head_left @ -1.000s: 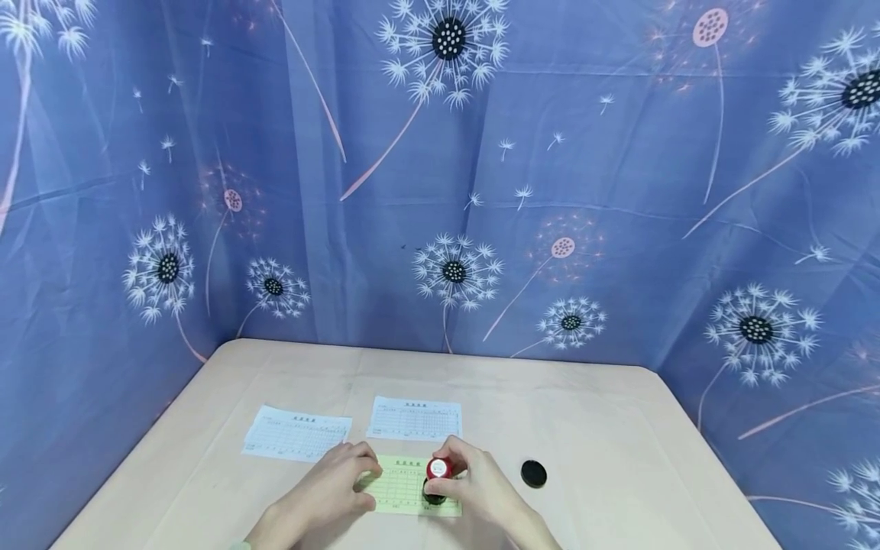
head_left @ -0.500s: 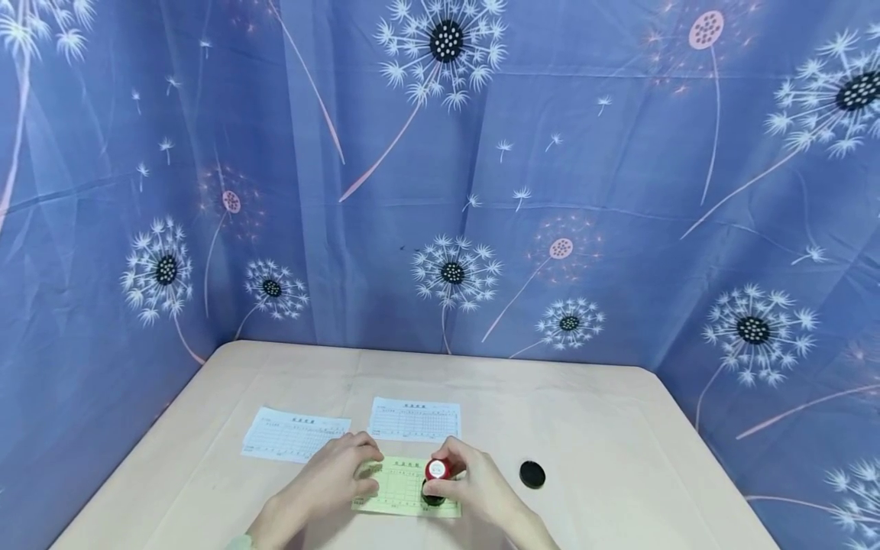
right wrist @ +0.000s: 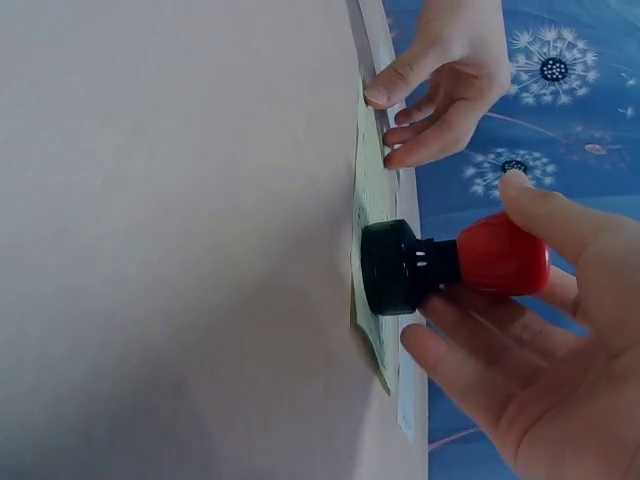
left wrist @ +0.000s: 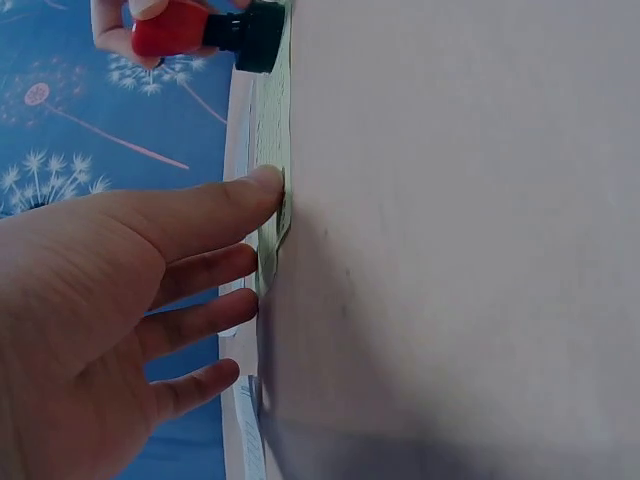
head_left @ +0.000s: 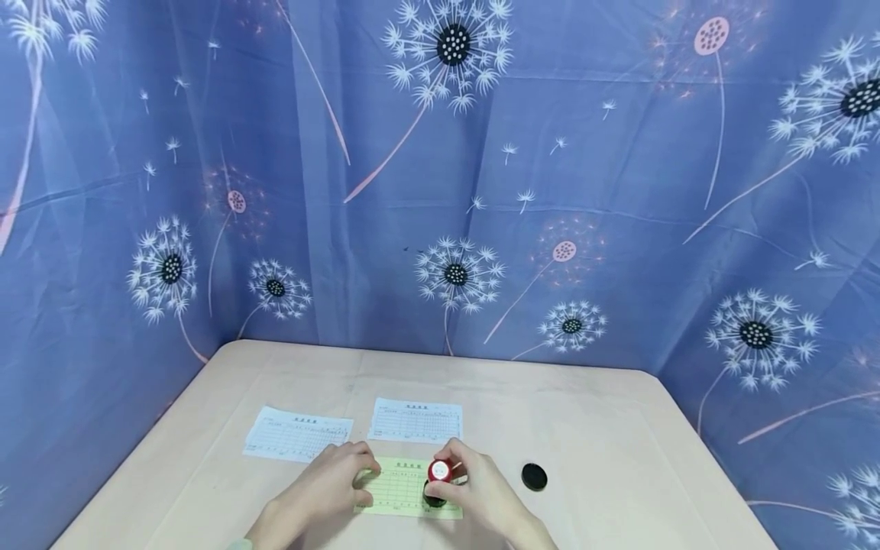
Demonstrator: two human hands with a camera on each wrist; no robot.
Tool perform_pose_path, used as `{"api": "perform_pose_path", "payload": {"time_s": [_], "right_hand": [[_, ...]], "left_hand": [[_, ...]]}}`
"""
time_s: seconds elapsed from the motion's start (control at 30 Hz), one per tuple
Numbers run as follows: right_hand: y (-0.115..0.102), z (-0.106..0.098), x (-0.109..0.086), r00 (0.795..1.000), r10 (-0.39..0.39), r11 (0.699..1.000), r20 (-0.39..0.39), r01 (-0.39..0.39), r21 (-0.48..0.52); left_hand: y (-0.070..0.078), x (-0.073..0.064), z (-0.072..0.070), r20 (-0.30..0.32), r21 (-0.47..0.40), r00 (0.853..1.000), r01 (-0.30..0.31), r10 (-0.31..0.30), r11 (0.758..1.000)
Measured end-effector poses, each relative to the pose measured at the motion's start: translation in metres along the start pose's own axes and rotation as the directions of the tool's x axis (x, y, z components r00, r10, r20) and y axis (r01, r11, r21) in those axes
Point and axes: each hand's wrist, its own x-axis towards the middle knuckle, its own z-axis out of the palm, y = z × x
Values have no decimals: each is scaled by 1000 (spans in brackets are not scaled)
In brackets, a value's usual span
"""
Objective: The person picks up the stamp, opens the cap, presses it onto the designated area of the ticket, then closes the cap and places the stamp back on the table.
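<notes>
A round stamp [head_left: 440, 470] with a red knob and black base stands upright on a yellow-green printed form [head_left: 395, 490], near its right end. My right hand [head_left: 486, 489] grips the stamp's red knob [right wrist: 505, 255], thumb on one side and fingers on the other. Its black base [right wrist: 388, 268] sits against the sheet in the right wrist view. At the form's left end is my left hand [head_left: 333, 481], thumb and fingers spread. In the left wrist view, the left thumb [left wrist: 225, 210] lies right at the form's edge. The stamped spot under the base is hidden.
A black round cap [head_left: 534, 477] lies on the table [head_left: 605, 443] to the right of my right hand. Two white printed forms, a left one [head_left: 296, 435] and a middle one [head_left: 415, 422], lie beyond the green sheet. A blue dandelion-patterned curtain [head_left: 371, 290] surrounds the table.
My left thumb has shifted slightly along the form's left end. The stamp and my right hand stay in place on the form. The head view has moved a little.
</notes>
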Motion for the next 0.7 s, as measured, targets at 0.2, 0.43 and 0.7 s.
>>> {"api": "perform_pose_path", "payload": {"time_s": [0.2,0.43,0.7], "right_hand": [[-3,-9,1,996,-26,999,-81,29,33],[-8,-25,1,992,6,997,-124,3,75],[-3,-29,5,985,33,995,-170,-17,94]], "left_hand": [[2,-1,-3,57,-64,997,56,-53,996],[8,3,-5,65,-39,996,61,-58,997],[11,4,-9,84,1,996,43,-43,999]]}}
